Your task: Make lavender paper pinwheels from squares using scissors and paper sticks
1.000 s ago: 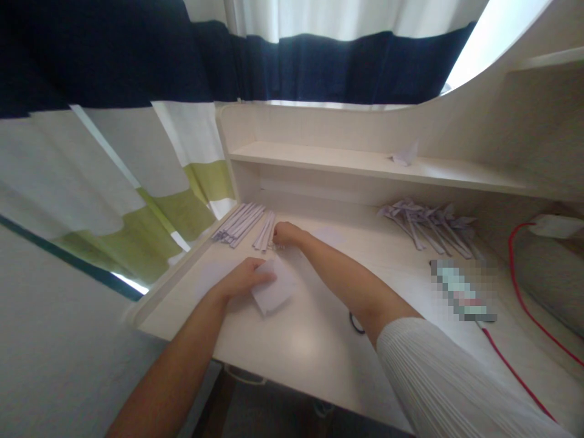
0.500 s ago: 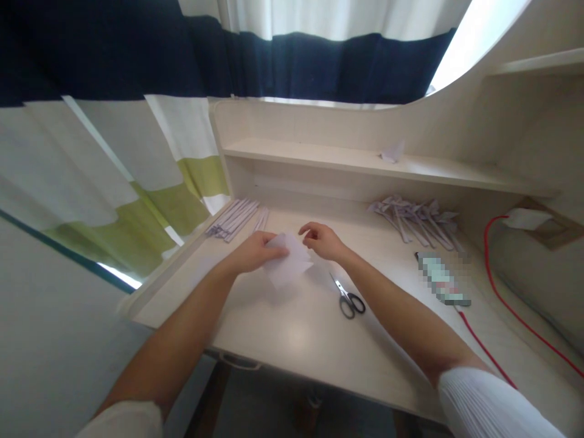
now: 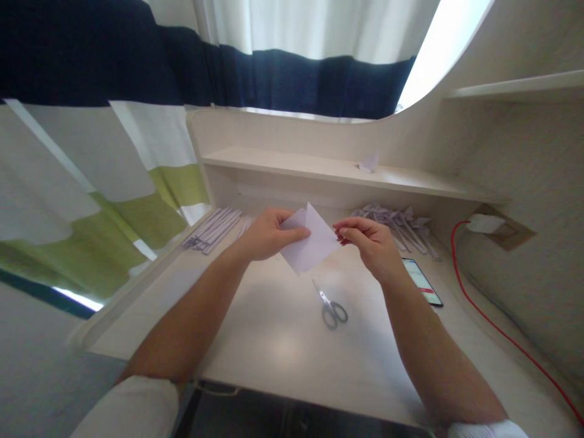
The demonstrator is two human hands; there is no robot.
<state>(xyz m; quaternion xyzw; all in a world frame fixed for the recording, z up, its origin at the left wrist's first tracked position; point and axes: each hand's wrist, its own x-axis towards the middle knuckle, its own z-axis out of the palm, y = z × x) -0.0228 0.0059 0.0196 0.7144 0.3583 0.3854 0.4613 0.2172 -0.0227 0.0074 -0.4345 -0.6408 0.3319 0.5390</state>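
A folded white sheet of paper (image 3: 309, 243) is held up above the desk (image 3: 283, 340) between both my hands. My left hand (image 3: 269, 233) pinches its left edge with thumb on top. On the sheet's right corner my right hand (image 3: 369, 242) grips with its fingertips. Small scissors (image 3: 332, 306) lie shut on the desk just below the paper.
Folded paper strips (image 3: 213, 226) lie in a row at the back left. A pile of folded paper pieces (image 3: 396, 219) sits at the back right beside a phone (image 3: 422, 281). A red cable (image 3: 493, 322) runs along the right. One folded paper (image 3: 368, 162) rests on the shelf.
My right hand came back from the strips at the back left and took the sheet's right corner. Both hands lifted the paper off the desk. The view shifted, baring the scissors.
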